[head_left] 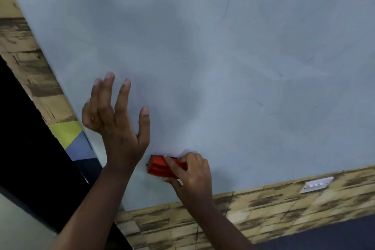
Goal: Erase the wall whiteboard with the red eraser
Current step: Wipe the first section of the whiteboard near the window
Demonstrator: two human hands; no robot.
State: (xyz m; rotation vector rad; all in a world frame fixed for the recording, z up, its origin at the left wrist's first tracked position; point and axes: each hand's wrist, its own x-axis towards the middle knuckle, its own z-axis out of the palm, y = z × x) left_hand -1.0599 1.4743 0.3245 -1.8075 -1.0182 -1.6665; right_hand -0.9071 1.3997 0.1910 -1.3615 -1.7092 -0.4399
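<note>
Your right hand (190, 170) grips the red eraser (160, 167) against the whiteboard (203, 46), near its lower edge. Your left hand (117, 119) is spread, holding nothing. Risk: faint blue streaks (227, 4) far above the eraser get missed; light pressure smears them.

whiteboard (223, 46): upper and right area open | left hand (119, 128) raised beside red eraser (162, 167) near lower-left corner | switch plate (316, 184) below bottom edge

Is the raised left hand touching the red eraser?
Apart. In the head view, the left hand is spread open above the red eraser, with bare whiteboard visible between them. Only the right hand grips it.
</note>
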